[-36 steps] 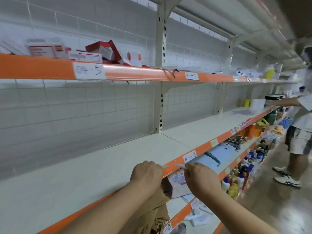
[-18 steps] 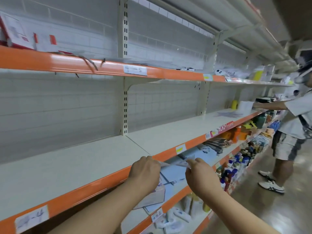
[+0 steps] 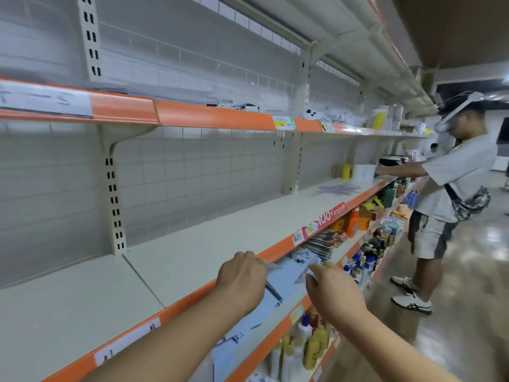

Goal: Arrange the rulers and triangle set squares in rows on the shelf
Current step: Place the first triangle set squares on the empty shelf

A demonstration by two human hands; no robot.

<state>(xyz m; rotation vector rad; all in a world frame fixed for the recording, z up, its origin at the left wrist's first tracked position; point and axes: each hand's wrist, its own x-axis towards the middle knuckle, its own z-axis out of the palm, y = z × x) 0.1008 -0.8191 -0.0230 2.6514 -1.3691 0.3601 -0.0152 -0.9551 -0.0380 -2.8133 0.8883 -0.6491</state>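
Reaching forward with both bare forearms, left hand [image 3: 241,274] and right hand [image 3: 332,293] near each other, knuckles up, fingers curled, each pinching thin clear plastic [image 3: 272,265].

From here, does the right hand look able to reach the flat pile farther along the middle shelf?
Probably not. The right hand pinches a clear piece at the shelf edge; the flat pile lies far along it. Nothing blocks the way, only distance.

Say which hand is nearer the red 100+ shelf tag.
Right. The right hand is below the red 100+ tag; the left hand lies farther left along the shelf edge.
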